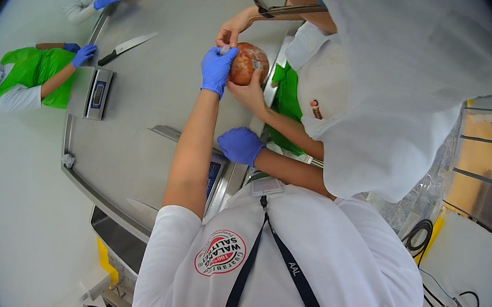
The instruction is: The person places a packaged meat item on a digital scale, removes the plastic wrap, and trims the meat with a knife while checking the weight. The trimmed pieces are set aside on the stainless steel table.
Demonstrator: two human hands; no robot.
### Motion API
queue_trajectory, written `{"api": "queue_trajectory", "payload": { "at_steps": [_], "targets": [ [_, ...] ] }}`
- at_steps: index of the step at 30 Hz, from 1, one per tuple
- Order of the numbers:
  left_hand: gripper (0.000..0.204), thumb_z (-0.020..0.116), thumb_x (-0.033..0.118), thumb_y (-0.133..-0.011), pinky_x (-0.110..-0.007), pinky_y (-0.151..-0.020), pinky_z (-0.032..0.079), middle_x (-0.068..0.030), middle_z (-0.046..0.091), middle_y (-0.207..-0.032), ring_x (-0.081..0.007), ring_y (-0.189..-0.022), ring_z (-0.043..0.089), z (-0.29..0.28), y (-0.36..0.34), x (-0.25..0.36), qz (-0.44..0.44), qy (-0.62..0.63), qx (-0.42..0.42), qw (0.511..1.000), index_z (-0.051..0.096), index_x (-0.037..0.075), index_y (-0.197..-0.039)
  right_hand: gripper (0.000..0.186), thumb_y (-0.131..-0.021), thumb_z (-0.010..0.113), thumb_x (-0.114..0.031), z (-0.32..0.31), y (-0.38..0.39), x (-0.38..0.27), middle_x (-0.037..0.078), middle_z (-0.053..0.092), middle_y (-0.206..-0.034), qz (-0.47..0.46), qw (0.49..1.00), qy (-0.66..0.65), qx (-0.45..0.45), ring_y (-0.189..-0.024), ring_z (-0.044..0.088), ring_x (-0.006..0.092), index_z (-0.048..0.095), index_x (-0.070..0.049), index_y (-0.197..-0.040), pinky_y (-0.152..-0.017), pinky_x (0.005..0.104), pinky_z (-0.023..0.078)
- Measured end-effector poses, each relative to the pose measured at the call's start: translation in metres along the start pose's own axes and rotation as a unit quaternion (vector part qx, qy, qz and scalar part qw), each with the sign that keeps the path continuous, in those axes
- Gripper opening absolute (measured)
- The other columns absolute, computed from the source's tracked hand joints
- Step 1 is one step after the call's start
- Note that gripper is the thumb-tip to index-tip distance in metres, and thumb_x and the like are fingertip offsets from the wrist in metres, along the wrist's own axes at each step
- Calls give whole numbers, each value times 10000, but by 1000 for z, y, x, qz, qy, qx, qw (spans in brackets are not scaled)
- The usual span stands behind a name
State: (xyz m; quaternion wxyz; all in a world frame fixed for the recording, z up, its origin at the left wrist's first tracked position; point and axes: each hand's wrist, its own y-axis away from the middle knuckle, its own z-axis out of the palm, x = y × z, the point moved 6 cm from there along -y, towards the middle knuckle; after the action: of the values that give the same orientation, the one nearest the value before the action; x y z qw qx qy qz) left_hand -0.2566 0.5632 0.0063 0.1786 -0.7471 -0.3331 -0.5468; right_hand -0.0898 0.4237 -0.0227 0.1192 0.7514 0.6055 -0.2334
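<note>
My left hand in a blue glove reaches up to a round brown, glossy, mottled item. Its fingers are closed at the item's upper left edge, round a small pale bit I cannot make out. A co-worker's bare hands hold the item from below and above. My right hand, also blue-gloved, is curled closed lower down, near the steel table's edge; what is inside it, if anything, is hidden. A scale is partly hidden behind my left forearm.
A steel table carries a black-handled knife and another scale. Two gloved co-workers stand across it on the left. A co-worker in white leans close at upper right. A cable hangs at right.
</note>
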Motion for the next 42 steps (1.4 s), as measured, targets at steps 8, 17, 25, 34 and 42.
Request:
{"api": "queue_trajectory", "payload": {
  "at_steps": [8, 17, 25, 34, 42],
  "targets": [
    [296, 789, 248, -796, -310, -599, 491, -48, 659, -742, -139, -636, 580, -4, 21, 43, 106, -91, -39, 989, 698, -22, -875, 144, -788, 570, -188, -4, 1, -2, 156, 669, -714, -23, 1000, -1, -3, -669, 680, 336, 665, -92, -739, -607, 460, 539],
    [309, 794, 243, -772, -320, -668, 509, -89, 660, -780, -143, -693, 598, -14, 15, 35, 92, -116, -22, 989, 692, -18, -903, 158, -787, 569, -195, -1, -1, -2, 153, 667, -704, 3, 1000, -12, -18, -660, 677, 326, 662, -91, -714, -574, 467, 517],
    [294, 788, 234, -761, -348, -709, 518, -118, 675, -806, -207, -703, 622, -19, 17, 34, 68, -110, -23, 991, 661, -10, -864, 170, -784, 576, -220, 0, -2, -1, 146, 663, -701, 6, 1000, -17, -21, -641, 665, 328, 665, -89, -722, -594, 476, 517],
    [307, 791, 234, -756, -359, -725, 530, -145, 691, -845, -238, -753, 663, -25, 23, 30, 83, -110, -14, 990, 673, -6, -908, 153, -823, 555, -204, 4, -3, -5, 152, 640, -718, -18, 999, 4, -38, -649, 650, 342, 633, -86, -763, -593, 483, 512],
    [376, 805, 246, -758, -347, -727, 523, -138, 693, -886, -210, -794, 649, -67, -7, -27, 48, 0, 21, 999, 668, -34, -968, 127, -788, 570, -182, 3, -3, -12, 160, 664, -773, -20, 998, -5, -56, -725, 669, 346, 654, -88, -799, -638, 484, 528]
  ]
}}
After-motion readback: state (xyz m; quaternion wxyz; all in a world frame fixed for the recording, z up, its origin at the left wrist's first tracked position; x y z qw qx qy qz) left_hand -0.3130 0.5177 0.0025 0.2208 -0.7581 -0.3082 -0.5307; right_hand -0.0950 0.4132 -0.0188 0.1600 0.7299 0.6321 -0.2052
